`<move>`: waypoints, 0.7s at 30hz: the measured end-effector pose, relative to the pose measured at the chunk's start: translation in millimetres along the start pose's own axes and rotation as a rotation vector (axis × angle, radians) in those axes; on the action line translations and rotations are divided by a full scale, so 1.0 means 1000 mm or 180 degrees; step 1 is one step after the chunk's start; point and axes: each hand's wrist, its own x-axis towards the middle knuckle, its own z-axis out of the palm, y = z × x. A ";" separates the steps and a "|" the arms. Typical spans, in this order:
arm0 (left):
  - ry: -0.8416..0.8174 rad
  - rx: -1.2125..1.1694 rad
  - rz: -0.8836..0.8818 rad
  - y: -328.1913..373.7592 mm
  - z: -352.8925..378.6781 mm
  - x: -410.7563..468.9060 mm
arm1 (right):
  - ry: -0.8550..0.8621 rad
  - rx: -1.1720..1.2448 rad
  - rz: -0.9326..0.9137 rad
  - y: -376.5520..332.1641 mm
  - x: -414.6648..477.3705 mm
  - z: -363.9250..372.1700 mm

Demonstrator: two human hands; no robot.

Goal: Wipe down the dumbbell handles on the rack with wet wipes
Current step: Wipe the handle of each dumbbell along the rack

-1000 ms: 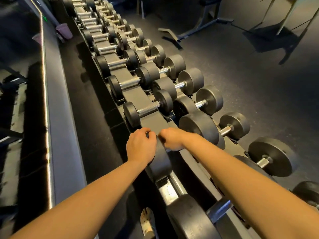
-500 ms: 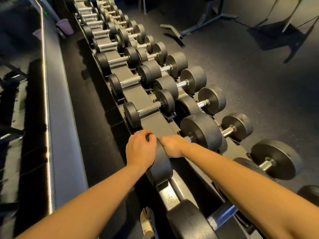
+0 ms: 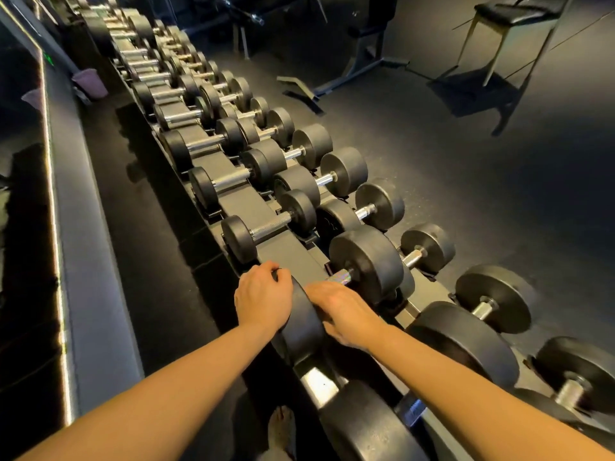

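One dumbbell (image 3: 366, 261) in work, near end of rack (image 3: 286, 252): L hand (image 3: 263, 297) curled over its left head (image 3: 306, 327), prob. steadying vs. roll; R hand (image 3: 342, 314) laid over handle (image 3: 342, 278) to wipe, fingers hidden, grip can't tell; wipe unseen.

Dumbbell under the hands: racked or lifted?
Racked, it seems: the dumbbell lies in line with its neighbours on the rack; left hand grips one head, right hand wraps the handle. Cradle contact hidden.

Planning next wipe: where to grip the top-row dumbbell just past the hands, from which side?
Likely its knurled handle, from above: it lies flat between two heads, bare on top, with the rack right beneath.
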 end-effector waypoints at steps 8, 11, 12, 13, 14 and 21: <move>-0.0468 0.0304 0.0544 -0.010 -0.006 0.010 | 0.0546 -0.1497 0.1248 0.019 0.002 -0.006; -0.1188 0.0649 0.1011 -0.020 -0.015 0.032 | 0.0852 -0.0381 0.2209 0.006 0.016 -0.002; -0.1400 0.0666 0.1092 -0.024 -0.017 0.043 | 0.0925 0.0075 0.2386 0.002 0.019 0.002; -0.1576 0.0708 0.1150 -0.025 -0.020 0.054 | 0.0945 0.0429 0.2502 -0.002 0.021 0.007; -0.1736 0.0811 0.1210 -0.023 -0.021 0.067 | 0.0908 0.0701 0.2568 -0.005 0.021 0.012; -0.2668 0.0844 0.1676 0.004 0.013 0.136 | 0.2180 0.1196 0.3699 -0.008 0.033 0.023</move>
